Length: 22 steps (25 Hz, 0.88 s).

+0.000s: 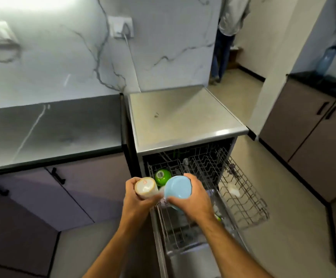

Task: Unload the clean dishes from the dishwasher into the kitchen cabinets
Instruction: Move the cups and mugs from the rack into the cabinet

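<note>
My left hand [137,195] grips a cream cup [146,187] and my right hand [191,197] a blue cup [178,188], both bottoms tipped up toward me, above the rack [241,189].

Bystander [229,27] cut off by top edge; lower rack [243,189] contents blurred

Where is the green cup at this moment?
In the head view, the green cup sits upside down in the dishwasher's upper rack, at its left side, just behind the cream cup gripped by the left hand.
</note>
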{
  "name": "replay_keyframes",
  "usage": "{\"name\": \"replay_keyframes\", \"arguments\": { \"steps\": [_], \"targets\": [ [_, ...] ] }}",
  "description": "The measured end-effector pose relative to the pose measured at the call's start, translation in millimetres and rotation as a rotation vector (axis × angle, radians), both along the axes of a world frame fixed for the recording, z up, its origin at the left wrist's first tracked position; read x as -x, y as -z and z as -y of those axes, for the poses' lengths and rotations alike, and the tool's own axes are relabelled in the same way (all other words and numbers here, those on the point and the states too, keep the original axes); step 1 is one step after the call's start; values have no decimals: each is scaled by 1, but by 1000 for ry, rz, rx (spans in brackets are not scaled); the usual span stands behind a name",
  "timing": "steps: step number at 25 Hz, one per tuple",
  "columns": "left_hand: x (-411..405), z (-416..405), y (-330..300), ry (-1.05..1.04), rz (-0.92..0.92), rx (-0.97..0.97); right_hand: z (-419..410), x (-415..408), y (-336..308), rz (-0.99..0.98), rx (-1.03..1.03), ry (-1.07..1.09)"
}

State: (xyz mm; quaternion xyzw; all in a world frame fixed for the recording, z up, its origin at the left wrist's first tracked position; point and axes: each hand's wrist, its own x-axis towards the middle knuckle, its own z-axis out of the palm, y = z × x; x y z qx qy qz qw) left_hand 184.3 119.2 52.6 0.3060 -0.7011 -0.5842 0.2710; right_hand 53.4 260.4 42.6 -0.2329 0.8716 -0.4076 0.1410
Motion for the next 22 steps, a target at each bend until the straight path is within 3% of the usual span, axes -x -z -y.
{"name": "replay_keyframes", "arguments": {
  "steps": [10, 22],
  "targets": [
    [-62, 85, -123, -160, -96, 130, 125, -50, -135, -214, 214, -78],
    [-145, 292, -257, -249, -228, 317, 344, -111, -273, -260, 441, -16]
  ]
}}
